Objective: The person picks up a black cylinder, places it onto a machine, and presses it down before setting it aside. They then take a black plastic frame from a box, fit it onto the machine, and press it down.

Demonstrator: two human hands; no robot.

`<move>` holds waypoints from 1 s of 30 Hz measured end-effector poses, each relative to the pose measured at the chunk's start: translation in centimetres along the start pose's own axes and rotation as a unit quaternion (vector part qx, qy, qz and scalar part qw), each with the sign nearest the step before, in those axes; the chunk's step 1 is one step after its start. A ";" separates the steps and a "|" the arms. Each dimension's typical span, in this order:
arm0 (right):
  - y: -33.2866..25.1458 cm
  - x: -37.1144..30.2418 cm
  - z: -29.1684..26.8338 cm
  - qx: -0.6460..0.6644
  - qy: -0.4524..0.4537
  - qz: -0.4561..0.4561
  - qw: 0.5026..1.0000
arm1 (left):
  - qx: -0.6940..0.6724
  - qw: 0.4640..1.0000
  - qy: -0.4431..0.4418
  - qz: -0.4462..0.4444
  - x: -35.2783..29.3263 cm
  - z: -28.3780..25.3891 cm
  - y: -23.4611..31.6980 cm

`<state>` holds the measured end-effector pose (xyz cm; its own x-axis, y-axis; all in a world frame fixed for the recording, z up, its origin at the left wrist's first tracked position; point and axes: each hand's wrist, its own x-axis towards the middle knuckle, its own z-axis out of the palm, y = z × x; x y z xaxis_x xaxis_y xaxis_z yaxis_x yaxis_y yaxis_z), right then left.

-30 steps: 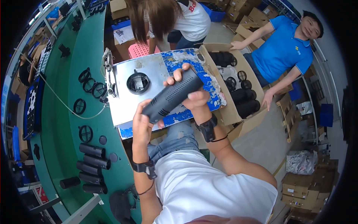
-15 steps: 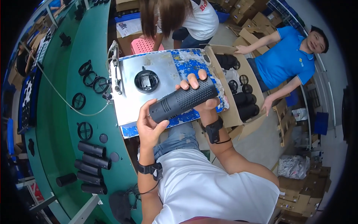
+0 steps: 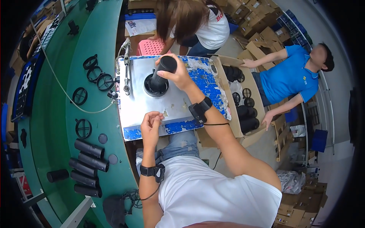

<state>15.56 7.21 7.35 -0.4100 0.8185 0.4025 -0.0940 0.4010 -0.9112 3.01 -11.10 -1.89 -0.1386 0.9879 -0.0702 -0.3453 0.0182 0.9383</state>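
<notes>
My right hand [image 3: 178,74] grips a black perforated cylinder [image 3: 167,64] near its upper end. The cylinder stands slightly tilted, its lower end inside a round black holder [image 3: 156,94] on a metal plate [image 3: 138,108]. How far it sits in the holder is hidden. Over the plate's near edge, my left hand [image 3: 150,127] is apart from the cylinder, fingers loosely curled in with nothing seen in them. A metal rod-like fixture [image 3: 126,72] lies along the plate's left side.
Several black cylinders [image 3: 85,163], rings [image 3: 83,128] and discs [image 3: 102,138] lie on the green bench [image 3: 114,167] at left. An open carton [image 3: 237,131] of black parts is at right, beside a person in blue [image 3: 292,76]. Another person [image 3: 213,28] bends by a pink stool [image 3: 150,47].
My right hand has carried the cylinder left and away from me, turning it from lying sideways to nearly upright in the holder. The left hand has let go of it.
</notes>
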 end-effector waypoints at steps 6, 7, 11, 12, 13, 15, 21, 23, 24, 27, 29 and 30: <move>3.5 -2.1 4.1 -0.155 0.071 -0.042 0.984 | -0.035 0.999 0.020 0.001 -0.4 -0.1 -0.3; 3.9 -2.9 4.8 -0.141 0.153 -0.048 0.977 | -0.043 0.999 0.022 0.005 0.0 0.0 -0.2; 4.6 -2.0 6.1 -0.153 0.230 -0.038 0.960 | 0.004 1.000 0.023 0.012 -0.1 0.4 -0.7; 4.8 -1.3 5.9 -0.163 0.213 -0.039 0.963 | 0.006 1.000 0.024 0.012 0.0 0.4 -0.7; 5.0 -1.1 5.2 -0.168 0.166 -0.034 0.971 | -0.002 1.000 0.027 0.015 -0.3 0.3 -0.6; 5.3 -0.6 3.5 -0.138 0.094 -0.030 0.985 | -0.009 0.999 0.032 0.015 -0.6 0.2 -0.5; 6.9 -1.6 3.2 -0.040 0.056 -0.028 0.997 | -0.007 1.000 0.004 0.008 -0.6 0.0 0.1; 7.7 -1.8 3.0 -0.115 0.085 -0.049 0.989 | 0.013 1.000 -0.009 0.011 -0.4 -0.3 0.2; 7.4 -2.0 3.2 -0.115 0.082 -0.044 0.989 | 0.011 1.000 -0.006 0.006 -0.6 -0.5 0.4; 6.9 -2.1 2.9 -0.125 0.062 -0.042 0.989 | 0.028 0.999 0.015 0.022 -0.6 -1.2 1.1; 6.8 -1.7 2.2 -0.048 0.029 -0.037 0.998 | 0.021 0.999 0.022 0.019 -0.5 -1.5 1.4; 6.7 -1.8 2.3 -0.048 0.029 -0.034 0.998 | 0.016 0.999 0.029 0.016 -0.7 -1.8 1.4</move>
<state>13.55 7.49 0.30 -0.3522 0.8095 0.4698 -0.0314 0.4915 -0.8703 0.97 -12.00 -1.14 -0.2025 0.9775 -0.0594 -0.3094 -0.0063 0.9509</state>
